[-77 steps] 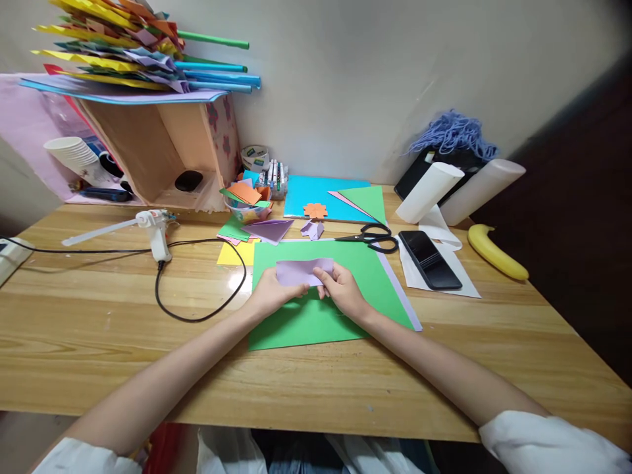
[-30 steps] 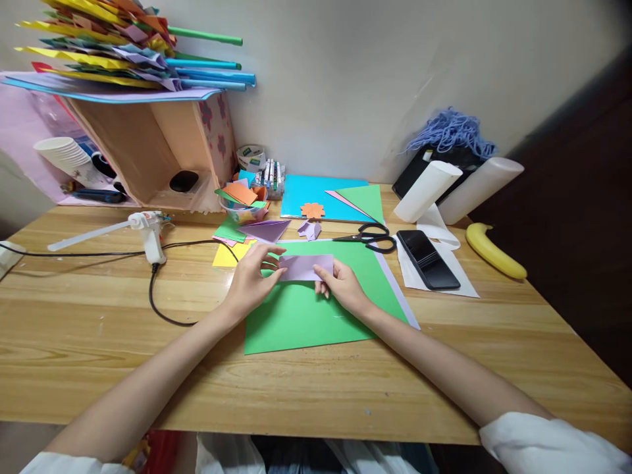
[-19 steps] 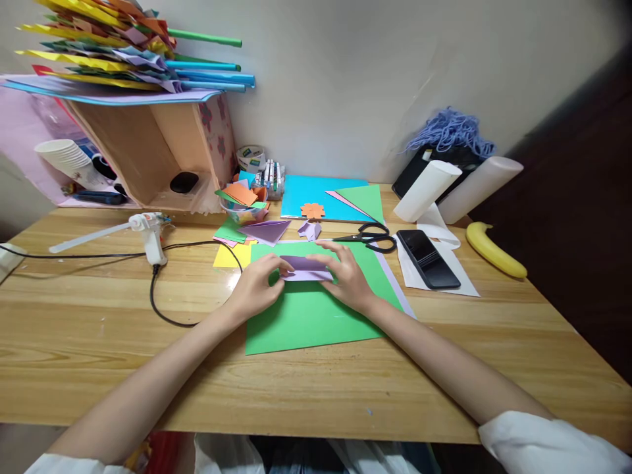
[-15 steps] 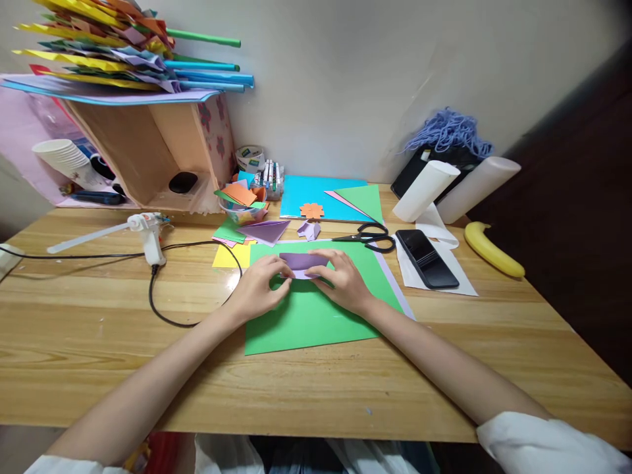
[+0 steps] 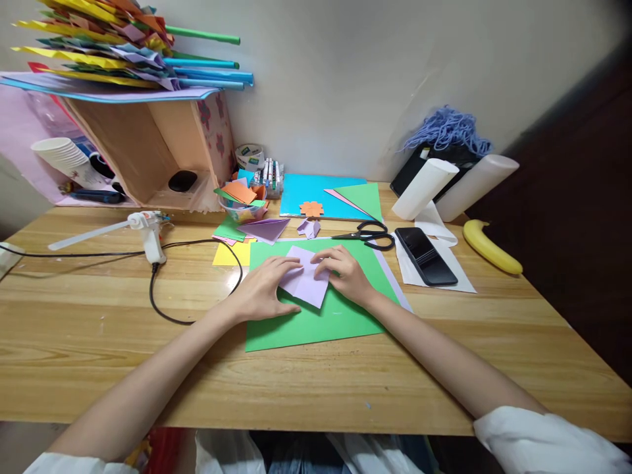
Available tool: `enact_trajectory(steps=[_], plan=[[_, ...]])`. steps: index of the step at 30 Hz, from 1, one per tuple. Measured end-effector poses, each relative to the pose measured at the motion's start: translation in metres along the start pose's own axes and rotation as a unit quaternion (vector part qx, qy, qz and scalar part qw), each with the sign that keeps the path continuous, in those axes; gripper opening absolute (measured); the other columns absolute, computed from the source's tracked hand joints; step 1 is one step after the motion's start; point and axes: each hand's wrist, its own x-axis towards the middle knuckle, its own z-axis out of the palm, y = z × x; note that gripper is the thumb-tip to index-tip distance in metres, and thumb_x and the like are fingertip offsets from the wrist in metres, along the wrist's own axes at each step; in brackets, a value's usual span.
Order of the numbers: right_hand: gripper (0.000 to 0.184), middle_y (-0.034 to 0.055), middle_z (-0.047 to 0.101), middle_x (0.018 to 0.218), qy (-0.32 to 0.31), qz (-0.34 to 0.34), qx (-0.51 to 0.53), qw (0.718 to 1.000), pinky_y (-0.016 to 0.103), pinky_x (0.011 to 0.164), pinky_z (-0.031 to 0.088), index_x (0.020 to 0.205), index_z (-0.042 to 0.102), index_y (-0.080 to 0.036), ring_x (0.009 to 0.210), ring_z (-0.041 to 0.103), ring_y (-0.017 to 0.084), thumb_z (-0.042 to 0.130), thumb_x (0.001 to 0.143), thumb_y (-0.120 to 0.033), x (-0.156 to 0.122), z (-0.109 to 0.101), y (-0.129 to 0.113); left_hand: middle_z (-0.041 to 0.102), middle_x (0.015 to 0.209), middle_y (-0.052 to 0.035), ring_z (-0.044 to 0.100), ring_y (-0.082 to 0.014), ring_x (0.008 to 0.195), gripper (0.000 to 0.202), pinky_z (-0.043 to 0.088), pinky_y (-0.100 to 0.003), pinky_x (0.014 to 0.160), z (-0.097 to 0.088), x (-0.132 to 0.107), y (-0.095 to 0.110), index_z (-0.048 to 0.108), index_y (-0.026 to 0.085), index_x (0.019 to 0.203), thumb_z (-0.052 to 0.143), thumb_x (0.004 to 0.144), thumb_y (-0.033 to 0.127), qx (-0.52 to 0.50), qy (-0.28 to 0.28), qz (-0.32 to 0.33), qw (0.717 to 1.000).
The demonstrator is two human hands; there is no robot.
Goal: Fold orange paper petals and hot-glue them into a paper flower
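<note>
A square of lilac paper (image 5: 307,284) lies unfolded and slightly turned on the green sheet (image 5: 340,324). My left hand (image 5: 266,288) rests at its left side, fingertips on the paper and thumb spread away on the green sheet. On the right, my right hand (image 5: 343,271) has curled fingers on the paper's edge; its thumb is hidden. Just beyond the hands are a folded purple paper piece (image 5: 266,230), a small lilac paper shape (image 5: 309,228) and black scissors (image 5: 368,235).
A glue gun (image 5: 148,236) with a looping cord stands at left. Behind are a bowl of paper scraps (image 5: 244,209), an orange paper flower (image 5: 311,209) and blue sheets (image 5: 306,189). A phone (image 5: 425,257), white rolls (image 5: 425,189) and a banana (image 5: 492,247) lie at right.
The lilac paper, folded and held between both hands before, now lies opened flat and turned at an angle. My left hand's fingers have spread, and the thumb has moved away from the paper.
</note>
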Motion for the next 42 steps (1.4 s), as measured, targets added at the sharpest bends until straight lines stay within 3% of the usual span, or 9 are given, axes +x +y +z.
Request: enact_trajectory(steps=[7,12,15,19,22,26,31,36,42], plan=[[0.02,0.0041,0.058,0.115,-0.054,-0.05,-0.043,0.996,0.042,0.092,0.034,0.085,0.064,-0.023,0.11,0.045,0.022,0.051,0.079,-0.009,0.004,-0.011,0.013,0.055,0.123,-0.0085,0.049,-0.0255,0.107,0.042,0.041,-0.041,0.088,0.001,0.001,0.002,0.055,0.022,0.115,0.057,0.074,0.029,0.08,-0.007,0.01,0.997],[0.02,0.0045,0.06,0.113,-0.089,-0.101,-0.006,0.991,0.04,0.09,0.036,0.093,0.064,-0.023,0.108,0.049,0.022,0.06,0.074,-0.019,-0.001,-0.01,0.008,0.062,0.108,-0.0093,0.055,-0.0239,0.095,0.028,0.043,-0.037,0.079,0.002,0.002,0.004,0.06,0.019,0.105,0.047,0.083,0.032,0.139,-0.01,0.049,0.989],[0.015,0.003,0.066,0.101,-0.1,-0.085,0.028,0.991,0.039,0.085,0.039,0.089,0.066,-0.025,0.098,0.055,0.02,0.054,0.081,-0.021,-0.003,-0.006,0.006,0.065,0.099,-0.0083,0.057,-0.0219,0.09,0.025,0.042,-0.035,0.076,0.001,0.003,0.003,0.061,0.02,0.098,0.045,0.085,0.035,0.134,-0.008,0.069,0.989],[0.018,0.0024,0.07,0.087,-0.097,-0.007,0.138,0.986,0.038,0.081,0.045,0.085,0.069,-0.027,0.084,0.059,0.02,0.051,0.084,-0.027,-0.001,-0.006,0.007,0.062,0.107,-0.0087,0.054,-0.0234,0.099,0.03,0.042,-0.037,0.081,0.001,0.003,0.0,0.059,0.021,0.103,0.054,0.08,0.039,0.093,0.031,0.081,0.992],[0.015,0.0032,0.07,0.085,-0.092,0.058,0.208,0.972,0.034,0.077,0.046,0.081,0.07,-0.024,0.081,0.06,0.019,0.056,0.081,-0.031,0.002,-0.011,0.007,0.065,0.101,-0.0063,0.057,-0.0203,0.094,0.022,0.042,-0.035,0.081,0.003,0.003,-0.005,0.061,0.022,0.099,0.052,0.082,0.034,0.049,0.048,0.05,0.996],[0.021,0.0022,0.065,0.072,-0.086,0.14,0.204,0.965,0.029,0.063,0.044,0.073,0.068,-0.019,0.066,0.057,0.017,0.061,0.076,-0.039,0.003,-0.011,0.005,0.064,0.072,-0.0035,0.057,-0.0161,0.069,0.027,0.043,-0.029,0.067,0.008,0.003,-0.012,0.065,0.019,0.078,0.045,0.086,0.035,0.003,0.055,-0.047,0.997],[0.024,0.0007,0.061,0.07,-0.029,0.195,0.158,0.968,0.027,0.062,0.039,0.072,0.063,-0.018,0.066,0.053,0.016,0.058,0.078,-0.04,0.003,-0.003,0.008,0.064,0.086,-0.0058,0.059,-0.0188,0.076,0.027,0.045,-0.03,0.069,0.011,0.005,-0.017,0.066,0.018,0.069,0.055,0.078,0.041,-0.072,0.065,-0.115,0.989],[0.026,-0.0003,0.053,0.066,-0.014,0.192,0.083,0.978,0.027,0.061,0.037,0.065,0.054,-0.018,0.068,0.049,0.016,0.063,0.074,-0.041,0.004,0.004,0.006,0.062,0.086,-0.0045,0.059,-0.0185,0.076,0.03,0.044,-0.03,0.069,0.009,0.006,-0.019,0.062,0.018,0.057,0.057,0.074,0.042,-0.113,0.073,-0.181,0.974],[0.027,0.0028,0.054,0.071,0.001,0.174,-0.003,0.985,0.031,0.067,0.039,0.061,0.048,-0.02,0.075,0.048,0.019,0.056,0.081,-0.036,0.003,0.011,0.0,0.058,0.079,-0.004,0.056,-0.0186,0.076,0.038,0.042,-0.03,0.068,0.011,0.005,-0.015,0.05,0.018,0.048,0.052,0.078,0.04,-0.063,0.111,-0.192,0.973]])
